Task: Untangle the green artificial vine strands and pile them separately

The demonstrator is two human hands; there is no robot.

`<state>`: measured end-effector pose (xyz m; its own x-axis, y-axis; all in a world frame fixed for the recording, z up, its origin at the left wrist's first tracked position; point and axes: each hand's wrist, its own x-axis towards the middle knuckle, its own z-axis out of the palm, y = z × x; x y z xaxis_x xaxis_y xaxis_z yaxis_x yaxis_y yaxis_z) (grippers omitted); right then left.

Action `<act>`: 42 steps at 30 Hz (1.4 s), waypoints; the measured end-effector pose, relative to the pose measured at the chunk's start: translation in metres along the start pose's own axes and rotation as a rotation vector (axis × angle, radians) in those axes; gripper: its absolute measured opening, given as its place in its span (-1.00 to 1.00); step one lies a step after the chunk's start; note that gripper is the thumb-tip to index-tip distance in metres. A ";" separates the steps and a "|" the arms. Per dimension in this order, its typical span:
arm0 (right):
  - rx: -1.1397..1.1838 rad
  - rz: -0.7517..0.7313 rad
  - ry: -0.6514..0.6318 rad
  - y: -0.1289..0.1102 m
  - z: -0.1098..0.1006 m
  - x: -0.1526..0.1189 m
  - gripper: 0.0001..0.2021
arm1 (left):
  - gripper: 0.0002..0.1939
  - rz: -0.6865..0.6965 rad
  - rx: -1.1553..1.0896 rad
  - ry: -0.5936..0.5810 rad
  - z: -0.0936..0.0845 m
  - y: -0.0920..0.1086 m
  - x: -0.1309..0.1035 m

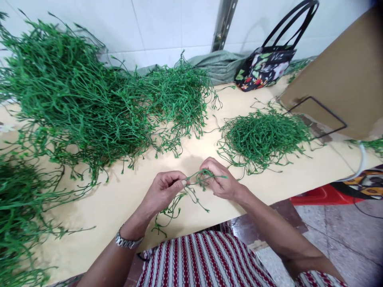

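Near the table's front edge, both my hands grip thin green artificial stems with small budded tips. My left hand (167,187), a metal watch (129,240) on its wrist, pinches a stem between thumb and forefinger. My right hand (220,179) is closed on a small tangle of green stems (205,175), which shows in front of its fingers. One stem stretches across the gap between the hands. Below my left hand, a few loose stems (171,209) hang or lie at the tabletop; how they join the held ones is unclear.
A big heap of green stems (77,91) fills the back left, with another pile (12,203) at near left. A smaller pile (265,135) lies right of my hands. Behind stand a flowered handbag (266,65) and a cardboard box (338,75). A red stool (326,194) is below the table.
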<state>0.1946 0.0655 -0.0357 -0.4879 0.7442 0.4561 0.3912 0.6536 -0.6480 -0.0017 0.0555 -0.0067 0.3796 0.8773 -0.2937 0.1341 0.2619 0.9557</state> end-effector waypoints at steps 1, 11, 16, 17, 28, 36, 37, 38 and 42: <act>-0.033 -0.002 -0.003 0.004 0.000 0.001 -0.90 | -0.79 -0.002 0.001 0.011 0.001 0.000 0.001; -0.164 -0.039 -0.047 0.018 -0.005 0.011 -0.88 | -0.77 0.000 0.047 0.038 0.005 0.001 0.009; -0.060 -0.042 -0.160 0.008 -0.012 0.012 -0.88 | -0.72 0.035 0.080 -0.129 0.004 0.005 0.016; -0.059 -0.049 -0.187 0.007 -0.013 0.012 -0.86 | -0.73 0.041 0.095 -0.138 0.004 0.004 0.017; -0.036 0.020 -0.340 0.007 -0.015 0.016 -0.88 | -0.88 0.405 0.309 0.106 0.010 -0.002 0.023; 0.062 0.136 -0.307 0.001 -0.010 0.020 -0.96 | -0.81 0.208 0.348 0.052 0.008 0.005 0.019; 0.063 0.152 -0.309 0.000 -0.010 0.020 -0.93 | -0.77 0.140 0.344 0.031 0.008 0.006 0.019; 0.059 0.176 -0.312 -0.001 -0.009 0.021 -0.89 | -0.73 0.097 0.329 0.002 0.008 0.005 0.019; 0.039 0.290 -0.358 0.001 -0.011 0.022 -0.83 | -0.66 0.099 0.269 0.022 0.010 0.006 0.022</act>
<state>0.1928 0.0841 -0.0191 -0.6043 0.7966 0.0171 0.5251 0.4143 -0.7434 0.0171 0.0727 -0.0074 0.3833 0.9026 -0.1958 0.3368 0.0608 0.9396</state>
